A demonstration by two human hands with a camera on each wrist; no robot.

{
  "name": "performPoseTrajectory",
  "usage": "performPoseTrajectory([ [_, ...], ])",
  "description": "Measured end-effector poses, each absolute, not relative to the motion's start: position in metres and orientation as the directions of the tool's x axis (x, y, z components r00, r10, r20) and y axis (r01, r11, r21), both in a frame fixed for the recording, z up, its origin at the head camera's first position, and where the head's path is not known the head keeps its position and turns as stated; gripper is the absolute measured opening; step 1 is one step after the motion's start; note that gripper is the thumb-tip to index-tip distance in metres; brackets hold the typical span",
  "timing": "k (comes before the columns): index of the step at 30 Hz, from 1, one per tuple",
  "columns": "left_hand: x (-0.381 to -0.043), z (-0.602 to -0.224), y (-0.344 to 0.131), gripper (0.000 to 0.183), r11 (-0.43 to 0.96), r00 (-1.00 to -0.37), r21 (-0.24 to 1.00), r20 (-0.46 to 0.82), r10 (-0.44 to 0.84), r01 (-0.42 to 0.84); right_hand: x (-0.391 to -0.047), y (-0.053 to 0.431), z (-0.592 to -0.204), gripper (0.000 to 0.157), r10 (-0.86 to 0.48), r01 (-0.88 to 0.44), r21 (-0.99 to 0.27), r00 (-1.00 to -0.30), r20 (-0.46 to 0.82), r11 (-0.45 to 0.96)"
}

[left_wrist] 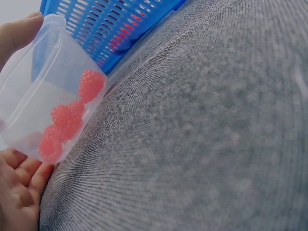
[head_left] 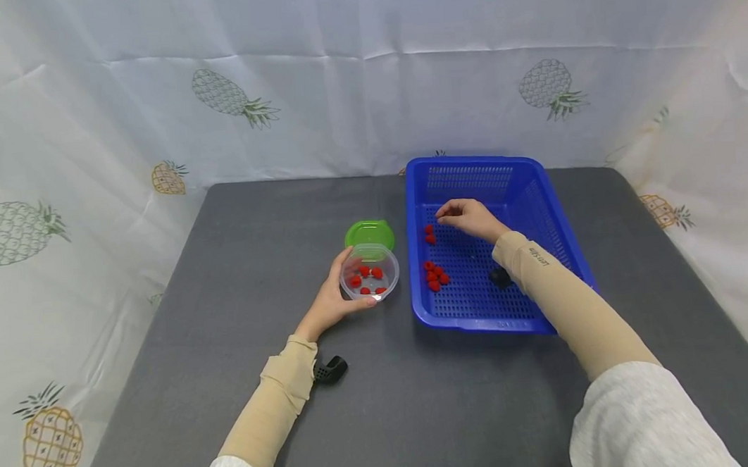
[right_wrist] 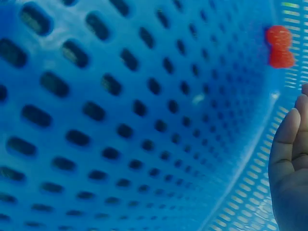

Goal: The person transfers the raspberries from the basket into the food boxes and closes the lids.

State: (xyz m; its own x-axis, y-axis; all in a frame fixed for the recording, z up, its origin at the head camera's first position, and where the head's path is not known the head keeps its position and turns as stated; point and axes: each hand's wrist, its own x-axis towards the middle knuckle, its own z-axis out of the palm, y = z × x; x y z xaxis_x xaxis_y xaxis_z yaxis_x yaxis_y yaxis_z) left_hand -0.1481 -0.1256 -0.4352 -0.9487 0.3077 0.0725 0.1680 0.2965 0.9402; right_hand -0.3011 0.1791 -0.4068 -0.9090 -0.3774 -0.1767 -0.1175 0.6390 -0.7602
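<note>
My left hand point(head_left: 330, 303) grips a clear plastic tub point(head_left: 388, 261), with the thumb on the near side and fingers along the far left. Inside the tub lie several raspberries point(left_wrist: 67, 120), seen through its wall in the left wrist view. Over the blue basket point(head_left: 419, 316), my right hand point(head_left: 471, 219) hovers with loosely bent fingers, and nothing shows between them. Two raspberries point(right_wrist: 280, 45) lie on the basket floor close to its fingertips. A cluster of several more raspberries point(head_left: 435, 276) sits nearer the basket's front left.
A green lid point(head_left: 369, 227) lies behind the tub, partly covered by it. The basket's raised walls stand right of the tub on the dark grey table point(head_left: 242, 268). Black wrist devices show at the left wrist point(head_left: 330, 370) and below the right wrist point(head_left: 499, 278).
</note>
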Motion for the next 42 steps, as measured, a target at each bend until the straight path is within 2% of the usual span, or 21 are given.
performPoseTrajectory([
  [8, -0.148, -0.437, -0.126, 0.095, 0.308, -0.951, 0.937, 0.064, 0.303, 0.162, -0.306, 0.175, -0.422, 0.031, -0.416, -0.137, -0.716, -0.880, -0.229, 0.684],
  [18, -0.149, -0.439, -0.128, 0.095, 0.293, -0.949, 0.941, 0.076, 0.307, 0.171, -0.303, 0.168, -0.427, 0.032, -0.455, -0.208, -0.694, -0.870, -0.192, 0.689],
  [26, -0.163, -0.473, -0.132, 0.099, 0.300, -0.953, 0.939, 0.078, 0.292, 0.169, -0.303, 0.166, -0.432, 0.034, -0.488, -0.279, -0.640, -0.856, -0.173, 0.716],
  [32, -0.162, -0.472, -0.132, 0.099, 0.292, -0.951, 0.937, 0.105, 0.290, 0.192, -0.304, 0.166, -0.431, 0.031, -0.469, -0.263, -0.627, -0.864, -0.186, 0.734],
  [42, -0.160, -0.471, -0.132, 0.098, 0.294, -0.952, 0.935, 0.110, 0.285, 0.196, -0.304, 0.170, -0.419, 0.030, -0.462, -0.185, -0.714, -0.861, -0.214, 0.675],
])
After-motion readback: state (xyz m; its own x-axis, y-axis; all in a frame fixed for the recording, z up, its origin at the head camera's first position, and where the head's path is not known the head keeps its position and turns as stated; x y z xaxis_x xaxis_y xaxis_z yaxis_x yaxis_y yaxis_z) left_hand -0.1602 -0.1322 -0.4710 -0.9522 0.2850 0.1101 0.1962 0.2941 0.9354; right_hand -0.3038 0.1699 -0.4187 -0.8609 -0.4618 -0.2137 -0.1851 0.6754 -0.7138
